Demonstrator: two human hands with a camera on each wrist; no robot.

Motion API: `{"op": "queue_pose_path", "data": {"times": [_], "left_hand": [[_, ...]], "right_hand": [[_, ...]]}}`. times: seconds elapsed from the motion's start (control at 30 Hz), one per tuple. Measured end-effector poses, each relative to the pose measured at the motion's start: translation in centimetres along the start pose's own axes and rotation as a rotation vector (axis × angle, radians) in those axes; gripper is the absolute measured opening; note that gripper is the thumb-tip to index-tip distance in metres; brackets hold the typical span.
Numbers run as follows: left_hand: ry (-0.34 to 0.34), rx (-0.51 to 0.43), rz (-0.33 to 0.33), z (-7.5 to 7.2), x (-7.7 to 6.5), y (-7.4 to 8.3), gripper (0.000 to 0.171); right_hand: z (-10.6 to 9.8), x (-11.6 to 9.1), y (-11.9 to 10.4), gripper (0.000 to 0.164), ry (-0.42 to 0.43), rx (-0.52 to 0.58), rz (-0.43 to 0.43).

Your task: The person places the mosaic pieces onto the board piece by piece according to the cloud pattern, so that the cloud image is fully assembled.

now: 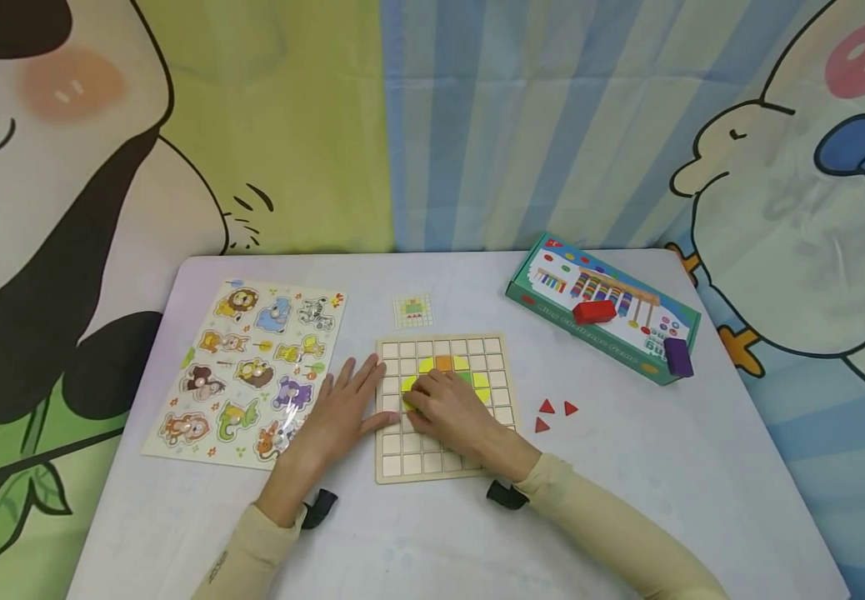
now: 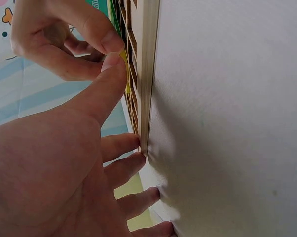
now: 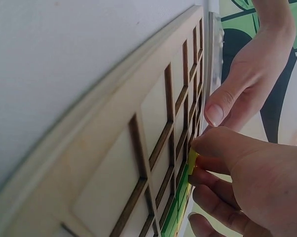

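A wooden grid board [image 1: 391, 468] lies on the table, with yellow pieces [image 1: 482, 381], an orange piece [image 1: 443, 363] and a green piece [image 1: 466, 377] set in its cells. My right hand [image 1: 457, 414] is over the board's left-middle part, pinching a small yellow piece [image 3: 192, 161] between thumb and fingers, right at the grid. My left hand [image 1: 338, 417] rests at the board's left edge, fingers extended and spread, with its thumb reaching over the frame close to the right fingertips. The right hand hides part of the pattern in the head view.
Three red triangles [image 1: 542, 425] lie right of the board. Behind it is a small pattern card [image 1: 412, 310]. An animal picture board [image 1: 203, 354] lies to the left. At the back right, a green game box [image 1: 552, 292] carries a red block [image 1: 593, 312] and a purple block [image 1: 677, 357].
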State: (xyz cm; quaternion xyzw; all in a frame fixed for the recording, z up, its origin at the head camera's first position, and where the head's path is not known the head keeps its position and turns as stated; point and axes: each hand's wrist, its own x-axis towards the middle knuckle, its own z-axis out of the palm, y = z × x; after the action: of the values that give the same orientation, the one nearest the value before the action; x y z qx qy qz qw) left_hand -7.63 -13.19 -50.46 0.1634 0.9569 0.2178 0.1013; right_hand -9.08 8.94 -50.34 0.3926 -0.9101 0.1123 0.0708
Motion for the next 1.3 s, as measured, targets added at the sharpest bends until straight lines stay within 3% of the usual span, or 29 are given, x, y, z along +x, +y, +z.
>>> {"op": "queue_pose_path", "data": {"times": [0.2,0.5,0.9,1.13,1.3], "left_hand": [[0.002,-0.001,-0.001,-0.1,0.0,0.1,0.088],[-0.008,-0.006,-0.008,-0.1,0.0,0.0,0.089],[-0.014,-0.015,-0.002,0.4,-0.1,-0.2,0.089],[-0.025,-0.023,-0.007,0.7,-0.3,0.0,0.090],[-0.014,-0.012,-0.009,0.1,-0.1,0.0,0.090]], "right_hand": [[-0.1,0.1,-0.1,0.013,0.007,-0.003,0.012],[-0.4,0.3,0.0,0.014,-0.031,0.093,0.069],[-0.8,-0.4,0.5,0.013,0.022,0.115,0.087],[-2.2,-3.1,3.3,0.010,0.145,0.132,0.111],[-3.9,-5.6,6.5,0.015,0.167,0.112,0.169]]}}
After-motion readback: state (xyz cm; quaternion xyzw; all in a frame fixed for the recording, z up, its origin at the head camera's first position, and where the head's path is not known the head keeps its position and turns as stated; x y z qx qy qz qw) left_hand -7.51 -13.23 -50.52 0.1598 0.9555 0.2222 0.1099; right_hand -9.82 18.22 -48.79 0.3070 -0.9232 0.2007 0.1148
